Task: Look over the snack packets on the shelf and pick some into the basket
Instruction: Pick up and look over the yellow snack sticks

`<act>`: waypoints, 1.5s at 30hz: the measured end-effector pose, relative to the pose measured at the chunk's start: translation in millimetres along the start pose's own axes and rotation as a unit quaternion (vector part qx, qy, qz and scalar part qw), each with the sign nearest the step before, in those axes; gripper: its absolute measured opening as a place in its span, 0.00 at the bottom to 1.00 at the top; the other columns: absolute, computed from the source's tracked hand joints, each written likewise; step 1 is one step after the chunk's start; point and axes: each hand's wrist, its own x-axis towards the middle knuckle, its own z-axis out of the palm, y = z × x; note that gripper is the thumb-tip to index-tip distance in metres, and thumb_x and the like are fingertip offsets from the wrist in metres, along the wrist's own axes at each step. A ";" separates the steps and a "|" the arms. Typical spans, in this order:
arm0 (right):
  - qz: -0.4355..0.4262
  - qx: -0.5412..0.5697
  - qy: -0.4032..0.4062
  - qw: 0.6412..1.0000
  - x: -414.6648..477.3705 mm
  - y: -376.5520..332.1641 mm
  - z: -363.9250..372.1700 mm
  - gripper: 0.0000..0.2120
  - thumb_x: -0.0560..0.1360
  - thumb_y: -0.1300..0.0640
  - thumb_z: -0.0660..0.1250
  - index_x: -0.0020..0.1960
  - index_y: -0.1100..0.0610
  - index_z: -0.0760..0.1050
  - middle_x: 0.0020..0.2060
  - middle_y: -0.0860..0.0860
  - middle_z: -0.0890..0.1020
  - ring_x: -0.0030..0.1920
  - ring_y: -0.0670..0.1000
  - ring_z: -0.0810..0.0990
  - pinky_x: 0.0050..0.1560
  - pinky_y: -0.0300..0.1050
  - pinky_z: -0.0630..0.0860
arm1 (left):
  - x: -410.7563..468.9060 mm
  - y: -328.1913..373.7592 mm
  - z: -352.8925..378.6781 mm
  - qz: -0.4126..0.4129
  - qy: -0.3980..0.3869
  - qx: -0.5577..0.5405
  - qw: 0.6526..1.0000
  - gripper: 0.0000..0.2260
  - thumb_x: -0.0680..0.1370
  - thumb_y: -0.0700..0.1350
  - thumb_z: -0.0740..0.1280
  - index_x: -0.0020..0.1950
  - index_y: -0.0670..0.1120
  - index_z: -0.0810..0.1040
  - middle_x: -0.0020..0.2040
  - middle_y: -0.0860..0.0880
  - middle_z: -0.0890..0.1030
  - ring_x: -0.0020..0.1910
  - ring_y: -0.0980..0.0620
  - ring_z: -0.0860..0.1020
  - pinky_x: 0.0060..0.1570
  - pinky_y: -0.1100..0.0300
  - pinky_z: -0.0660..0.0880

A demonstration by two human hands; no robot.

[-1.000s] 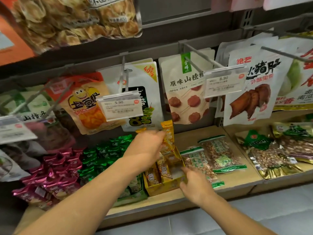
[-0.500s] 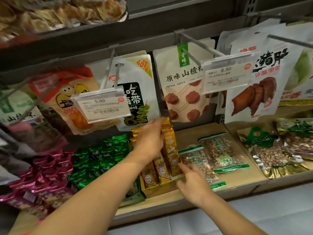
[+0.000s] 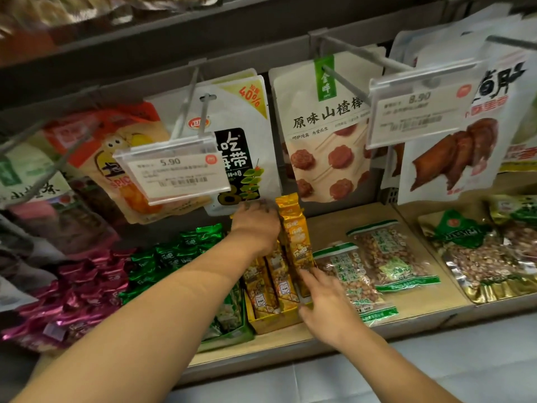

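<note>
Left grip holds yellow packet, right grip touches it

Seen from the wearer's own eyes: a bare left forearm and left hand, a bare right forearm and right hand.

Top-shelf pkts blurred, cut off

Left hand forward, fingers curled round a yellow packet; right hand lower, fingers outstretched; forearms bare
</note>
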 end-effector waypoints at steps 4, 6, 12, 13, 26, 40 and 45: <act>0.000 0.007 0.012 1.000 7.4 3.0 2.9 0.34 0.78 0.52 0.62 0.79 0.47 0.49 0.77 0.47 0.56 0.73 0.54 0.55 0.73 0.49 0.57 | 7.7 0.3 -1.0 -0.015 -0.011 -0.022 1.000 0.19 0.75 0.48 0.68 0.65 0.47 0.72 0.57 0.48 0.80 0.64 0.45 0.73 0.72 0.39 0.49; 0.001 0.023 0.022 0.999 10.5 4.8 3.9 0.34 0.78 0.51 0.62 0.79 0.47 0.49 0.77 0.47 0.57 0.71 0.54 0.56 0.72 0.48 0.57 | 2.2 1.7 -7.2 -0.008 0.034 -0.003 0.999 0.13 0.73 0.46 0.70 0.57 0.49 0.77 0.55 0.48 0.80 0.63 0.45 0.73 0.72 0.42 0.51; 0.013 0.062 0.010 0.998 12.2 3.3 1.1 0.36 0.77 0.51 0.64 0.79 0.45 0.49 0.76 0.48 0.60 0.71 0.56 0.58 0.72 0.49 0.58 | -58.6 -1.0 -22.2 0.042 0.070 -0.052 0.995 0.16 0.76 0.47 0.68 0.60 0.44 0.70 0.56 0.42 0.79 0.56 0.39 0.77 0.44 0.49 0.75; 0.019 0.071 0.006 0.997 10.7 1.7 -1.6 0.36 0.77 0.51 0.64 0.78 0.45 0.49 0.76 0.47 0.60 0.72 0.56 0.58 0.73 0.50 0.58 | -72.7 -1.5 -26.1 0.055 0.072 -0.052 0.995 0.16 0.76 0.48 0.68 0.60 0.45 0.68 0.53 0.43 0.80 0.52 0.39 0.78 0.40 0.50 0.74; -0.002 0.278 -0.234 0.932 -65.6 -88.3 -118.6 0.28 0.74 0.29 0.54 0.58 0.46 0.80 0.58 0.49 0.83 0.62 0.50 0.78 0.68 0.51 0.69 | -255.9 -33.9 -84.2 0.105 0.322 -0.367 0.866 0.17 0.72 0.41 0.74 0.56 0.58 0.79 0.51 0.56 0.78 0.48 0.55 0.79 0.49 0.57 0.77; -0.072 0.297 -0.252 0.918 -199.9 -123.7 -164.8 0.22 0.70 0.31 0.62 0.56 0.42 0.78 0.35 0.48 0.82 0.32 0.52 0.81 0.34 0.44 0.81 | -284.3 -26.2 -87.2 0.015 0.186 -0.866 0.464 0.14 0.79 0.52 0.62 0.50 0.49 0.86 0.44 0.48 0.84 0.44 0.56 0.81 0.41 0.65 0.77; -0.073 0.322 -0.229 0.916 -199.5 -123.5 -144.4 0.20 0.73 0.36 0.63 0.58 0.47 0.71 0.41 0.50 0.81 0.31 0.54 0.82 0.32 0.45 0.79 | -279.4 -21.6 -87.7 -0.042 0.220 -0.867 0.444 0.16 0.79 0.46 0.59 0.45 0.47 0.87 0.44 0.48 0.85 0.43 0.58 0.81 0.41 0.64 0.78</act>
